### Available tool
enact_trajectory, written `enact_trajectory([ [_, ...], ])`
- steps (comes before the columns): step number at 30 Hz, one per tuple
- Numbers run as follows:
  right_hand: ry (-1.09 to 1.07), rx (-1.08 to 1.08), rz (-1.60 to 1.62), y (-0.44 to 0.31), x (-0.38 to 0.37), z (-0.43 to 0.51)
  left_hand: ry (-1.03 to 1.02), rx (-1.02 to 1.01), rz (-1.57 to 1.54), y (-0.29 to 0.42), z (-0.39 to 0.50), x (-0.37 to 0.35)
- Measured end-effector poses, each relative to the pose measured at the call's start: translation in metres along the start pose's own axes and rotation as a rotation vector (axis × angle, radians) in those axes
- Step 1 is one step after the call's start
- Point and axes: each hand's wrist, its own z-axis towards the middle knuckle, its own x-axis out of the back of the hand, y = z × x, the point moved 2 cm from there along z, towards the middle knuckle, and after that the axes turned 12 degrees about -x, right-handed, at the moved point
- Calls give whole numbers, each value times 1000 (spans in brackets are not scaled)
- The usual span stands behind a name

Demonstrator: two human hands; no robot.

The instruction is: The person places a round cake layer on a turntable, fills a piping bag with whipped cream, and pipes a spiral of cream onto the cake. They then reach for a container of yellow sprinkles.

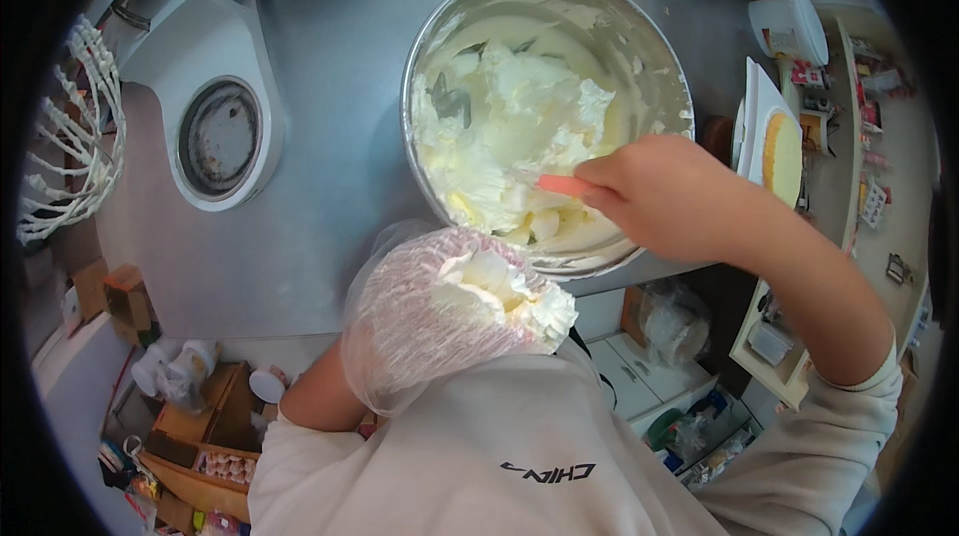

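Note:
A large metal mixing bowl point(408, 98) holds a mass of white cream point(517, 98), with smears of it up the inner wall. Over the bowl's near right side, my right hand point(644, 195) grips the orange-pink handle point(563, 184) of a tool, probably a spatula; cream hides its far end. Clear plastic film, apparently a piping bag point(442, 311), is draped over my left hand point(401, 285), which holds it from beneath beside the bowl's near rim. A lump of cream point(551, 315) sits at the bag's opening. The bag blurs my left fingers.
A white stand mixer point(225, 49) stands at the left on the metal table point(330, 161). A cream-coated whisk point(82, 139) shows at the far left. On the right are a sponge cake point(783, 157), white tubs point(787, 26) and a shelf point(891, 161) of small items.

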Motion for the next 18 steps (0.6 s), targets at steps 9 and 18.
enact_trajectory([
  [9, -209, -29, 885, 35, -17, -47, -77, -36, -186, 15, 5, -7],
  [18, 208, 93, 1637, 29, -75, -143, -196, -391, -19, 74, -17, -41],
])
